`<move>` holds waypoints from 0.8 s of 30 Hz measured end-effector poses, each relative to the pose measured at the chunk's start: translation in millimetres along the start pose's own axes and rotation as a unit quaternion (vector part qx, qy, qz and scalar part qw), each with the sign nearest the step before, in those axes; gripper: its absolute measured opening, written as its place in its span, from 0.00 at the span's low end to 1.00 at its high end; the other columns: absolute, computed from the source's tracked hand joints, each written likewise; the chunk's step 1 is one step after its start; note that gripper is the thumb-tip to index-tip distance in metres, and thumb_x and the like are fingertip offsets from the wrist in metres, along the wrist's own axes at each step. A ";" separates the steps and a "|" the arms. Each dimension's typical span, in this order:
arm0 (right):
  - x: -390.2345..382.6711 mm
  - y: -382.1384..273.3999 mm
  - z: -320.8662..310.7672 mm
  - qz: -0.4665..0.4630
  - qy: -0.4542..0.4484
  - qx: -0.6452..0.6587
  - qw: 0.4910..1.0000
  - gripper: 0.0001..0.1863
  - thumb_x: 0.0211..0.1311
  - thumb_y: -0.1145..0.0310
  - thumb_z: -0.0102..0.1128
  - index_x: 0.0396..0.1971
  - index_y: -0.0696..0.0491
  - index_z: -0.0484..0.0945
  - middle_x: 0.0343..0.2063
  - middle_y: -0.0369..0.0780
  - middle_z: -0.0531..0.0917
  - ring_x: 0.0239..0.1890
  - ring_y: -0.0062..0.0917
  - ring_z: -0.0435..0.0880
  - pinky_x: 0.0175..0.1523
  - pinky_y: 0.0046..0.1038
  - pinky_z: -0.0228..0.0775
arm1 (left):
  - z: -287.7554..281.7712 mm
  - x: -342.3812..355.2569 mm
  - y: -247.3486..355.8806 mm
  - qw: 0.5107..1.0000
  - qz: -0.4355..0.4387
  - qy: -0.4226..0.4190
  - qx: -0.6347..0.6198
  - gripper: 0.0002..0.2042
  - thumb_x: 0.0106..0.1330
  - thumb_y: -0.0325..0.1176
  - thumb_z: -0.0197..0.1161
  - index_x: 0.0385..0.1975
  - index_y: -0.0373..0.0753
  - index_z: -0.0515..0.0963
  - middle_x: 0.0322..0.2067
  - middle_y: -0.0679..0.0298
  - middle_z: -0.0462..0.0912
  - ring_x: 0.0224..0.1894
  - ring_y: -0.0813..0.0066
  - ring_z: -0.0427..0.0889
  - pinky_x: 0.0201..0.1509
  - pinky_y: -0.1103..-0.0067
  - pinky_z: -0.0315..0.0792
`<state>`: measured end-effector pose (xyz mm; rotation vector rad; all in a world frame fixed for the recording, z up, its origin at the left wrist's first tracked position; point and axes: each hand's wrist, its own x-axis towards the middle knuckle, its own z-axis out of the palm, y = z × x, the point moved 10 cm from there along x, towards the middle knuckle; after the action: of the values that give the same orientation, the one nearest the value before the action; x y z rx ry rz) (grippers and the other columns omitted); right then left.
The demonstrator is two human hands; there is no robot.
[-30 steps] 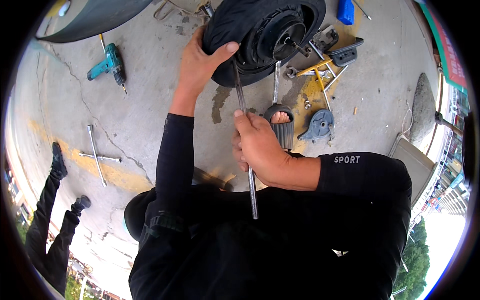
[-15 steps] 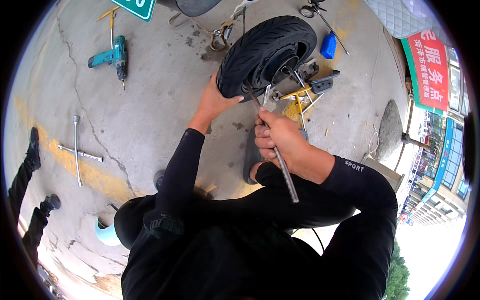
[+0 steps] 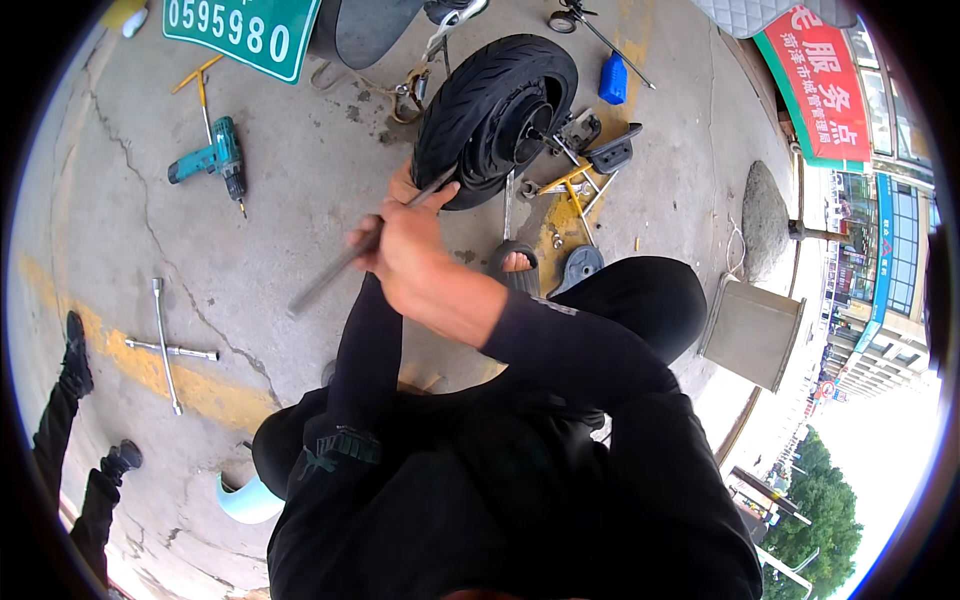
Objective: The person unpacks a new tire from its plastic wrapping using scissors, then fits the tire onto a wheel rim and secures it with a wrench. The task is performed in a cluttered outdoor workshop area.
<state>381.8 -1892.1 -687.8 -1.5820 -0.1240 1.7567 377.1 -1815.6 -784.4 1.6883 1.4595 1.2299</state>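
Observation:
A scooter wheel with a black tyre (image 3: 458, 97) and a dark hub stands tilted on the pavement ahead of me. My left hand (image 3: 402, 184) grips the tyre's near left edge, partly covered by my right hand. My right hand (image 3: 412, 258) is closed round a long metal tyre lever (image 3: 325, 278). The lever slants up to the right, its far end at the edge between tyre and rim; the exact contact is hidden by fingers. A second silver bar (image 3: 508, 208) projects from the near side of the wheel toward my sandalled foot (image 3: 517, 262).
A teal cordless drill (image 3: 217, 160) and a cross wrench (image 3: 165, 348) lie at left. Right of the wheel are yellow-handled T-wrenches (image 3: 570, 183), a blue bottle (image 3: 613, 79) and black parts (image 3: 612, 150). A green plate (image 3: 242, 35) hangs at top. Another person's legs (image 3: 62, 395) are far left.
My right hand has swung the tyre lever across to the left, over my left forearm. Its free end now points lower left instead of lower right. The view has shifted, too.

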 end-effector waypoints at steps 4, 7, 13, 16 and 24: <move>-104.1 -33.3 -39.6 0.072 -0.105 -0.155 0.980 0.08 0.75 0.63 0.48 0.38 0.51 0.65 0.22 0.33 0.65 0.15 0.20 0.65 0.23 0.25 0.56 | -1.0 25.7 -27.1 0.946 -0.176 0.028 -0.270 0.26 0.48 0.27 0.76 0.50 0.28 0.77 0.42 0.57 0.86 0.44 0.75 0.83 0.51 0.76 0.76; -117.4 -140.2 -54.0 -0.049 -0.140 -0.161 0.976 0.15 0.75 0.59 0.51 0.44 0.56 0.68 0.20 0.30 0.65 0.13 0.14 0.62 0.18 0.20 0.53 | -6.1 26.2 -17.6 0.949 -0.179 0.005 -0.260 0.28 0.47 0.25 0.77 0.51 0.28 0.77 0.45 0.57 0.85 0.46 0.74 0.82 0.54 0.75 0.75; -49.9 -275.2 -147.9 -0.250 -0.017 -0.550 0.797 0.23 0.77 0.52 0.48 0.47 0.60 0.77 0.23 0.32 0.74 0.20 0.20 0.74 0.26 0.24 0.62 | 11.7 24.4 -13.3 0.931 -0.185 0.003 -0.315 0.25 0.47 0.22 0.75 0.48 0.26 0.77 0.43 0.57 0.86 0.46 0.74 0.82 0.54 0.76 0.75; 7.9 -241.8 -205.2 -0.359 -0.006 -0.615 0.702 0.19 0.76 0.55 0.48 0.41 0.59 0.73 0.26 0.51 0.79 0.29 0.50 0.79 0.37 0.43 0.69 | 8.6 22.5 -7.9 0.942 -0.197 -0.021 -0.271 0.25 0.48 0.23 0.76 0.49 0.27 0.77 0.44 0.57 0.85 0.46 0.75 0.82 0.53 0.77 0.75; 90.0 -162.0 -179.7 -0.398 -0.042 -0.481 0.780 0.15 0.73 0.60 0.54 0.34 0.59 0.73 0.23 0.53 0.77 0.30 0.55 0.78 0.32 0.41 0.68 | 7.1 20.3 -5.7 0.947 -0.227 -0.026 -0.225 0.25 0.49 0.26 0.78 0.47 0.26 0.77 0.43 0.58 0.85 0.44 0.76 0.82 0.52 0.77 0.76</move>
<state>620.1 -1796.9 -715.8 -1.6606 -1.7017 1.0472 380.6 -1793.8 -787.0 1.0036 1.3124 1.1355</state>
